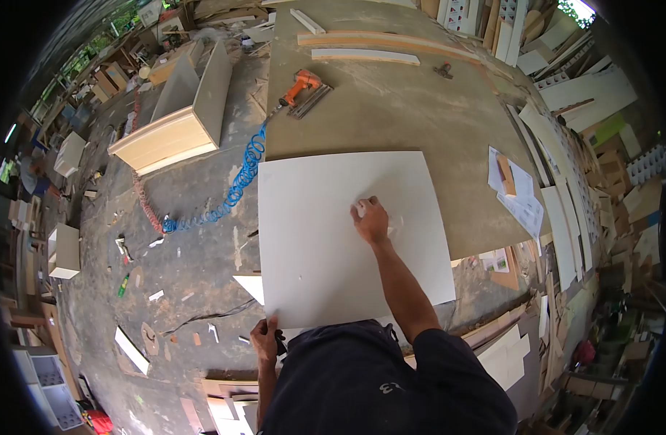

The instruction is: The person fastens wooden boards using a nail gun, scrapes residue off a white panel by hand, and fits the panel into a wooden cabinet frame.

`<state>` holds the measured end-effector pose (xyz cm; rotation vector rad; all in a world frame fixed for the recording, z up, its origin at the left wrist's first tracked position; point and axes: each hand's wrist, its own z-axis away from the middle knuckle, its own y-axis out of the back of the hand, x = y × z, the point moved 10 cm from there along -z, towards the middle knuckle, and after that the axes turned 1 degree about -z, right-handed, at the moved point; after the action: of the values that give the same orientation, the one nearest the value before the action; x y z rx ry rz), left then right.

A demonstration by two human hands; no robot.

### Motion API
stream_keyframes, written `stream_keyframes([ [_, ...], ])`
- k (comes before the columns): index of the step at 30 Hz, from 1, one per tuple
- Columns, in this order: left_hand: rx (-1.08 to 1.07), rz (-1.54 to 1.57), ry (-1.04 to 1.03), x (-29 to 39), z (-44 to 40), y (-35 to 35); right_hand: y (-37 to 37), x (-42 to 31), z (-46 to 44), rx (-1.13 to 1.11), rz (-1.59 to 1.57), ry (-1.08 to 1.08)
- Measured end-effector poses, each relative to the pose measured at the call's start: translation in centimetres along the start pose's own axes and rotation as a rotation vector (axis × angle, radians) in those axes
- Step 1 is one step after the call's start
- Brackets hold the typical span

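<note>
A white rectangular board [325, 254] lies flat in front of me, its far part over the brown worktable [391, 109]. My right hand [371, 221] is closed on the board's upper surface, fingers curled round something small and whitish that they mostly hide. A faint shiny smear shows on the board beside that hand. At the near left corner, my left hand [265, 339] grips the board's edge, with the thumb on top. Something dark beside its fingers is too small to name.
An orange nail gun [302, 90] with a coiled blue air hose [238, 185] lies on the worktable's left side. Wooden strips [365, 56] are at the back, paper sheets [518, 192] at right. A cabinet box [173, 130] stands on the littered floor [195, 268].
</note>
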<state>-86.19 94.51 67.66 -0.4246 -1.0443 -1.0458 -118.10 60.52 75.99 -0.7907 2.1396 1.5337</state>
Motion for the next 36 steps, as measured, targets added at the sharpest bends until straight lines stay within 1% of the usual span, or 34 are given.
stream_keyframes([
  [2,-0.004,0.020,0.008,0.0,0.1,0.0,0.8,-1.4,0.8,0.099,0.046,-0.026],
  [6,-0.034,0.012,0.028,0.1,0.0,0.0,0.1,-1.1,0.5,0.113,0.055,-0.095],
  [8,-0.047,0.002,0.011,0.3,0.0,0.1,-0.9,-0.8,-0.3,-0.007,0.154,-0.085],
  [9,-0.051,-0.002,0.011,0.3,0.0,0.1,-0.7,-0.7,-0.6,-0.005,0.155,-0.090],
  [11,-0.059,-0.011,0.021,0.3,-0.1,0.0,-1.7,0.1,-1.1,-0.114,0.117,-0.119],
  [12,-0.059,-0.010,0.019,0.4,-0.2,-0.1,-1.8,0.2,-1.3,-0.111,0.118,-0.118],
  [14,-0.045,-0.004,0.033,0.3,0.0,0.0,-2.0,0.5,-1.6,-0.025,0.154,-0.085],
  [15,-0.039,-0.001,0.035,0.1,0.2,0.1,-2.3,1.0,-1.3,-0.030,0.152,-0.080],
  [17,-0.037,0.024,0.014,0.0,-0.2,0.0,-0.8,2.0,-0.9,0.099,-0.044,-0.045],
  [18,-0.033,0.030,0.011,0.1,-0.2,0.0,0.0,2.6,-0.6,0.162,-0.083,-0.051],
  [21,-0.018,0.018,0.005,0.3,0.3,-0.1,1.8,0.4,0.4,0.211,0.009,-0.049],
  [22,-0.030,0.027,0.002,0.2,0.1,-0.2,1.8,0.0,0.5,0.210,0.010,-0.050],
  [24,-0.045,0.028,-0.004,0.3,-0.1,-0.1,0.9,-0.3,0.2,0.105,-0.066,-0.088],
  [25,-0.052,0.027,0.013,0.0,-0.2,0.0,0.9,0.0,0.1,0.108,-0.069,-0.094],
  [27,-0.063,0.025,0.028,-0.4,-0.5,0.0,0.2,0.0,-0.4,0.014,-0.070,-0.004],
  [30,-0.062,0.005,0.022,-0.3,-0.6,0.0,-0.3,0.8,-0.9,-0.037,-0.065,-0.062],
  [34,-0.059,0.006,0.013,-0.4,-0.5,0.1,-1.3,2.2,-1.2,-0.018,-0.004,-0.020],
  [36,-0.057,0.023,0.011,-0.2,-0.6,0.1,-0.1,2.7,-1.1,0.088,-0.142,0.040],
])
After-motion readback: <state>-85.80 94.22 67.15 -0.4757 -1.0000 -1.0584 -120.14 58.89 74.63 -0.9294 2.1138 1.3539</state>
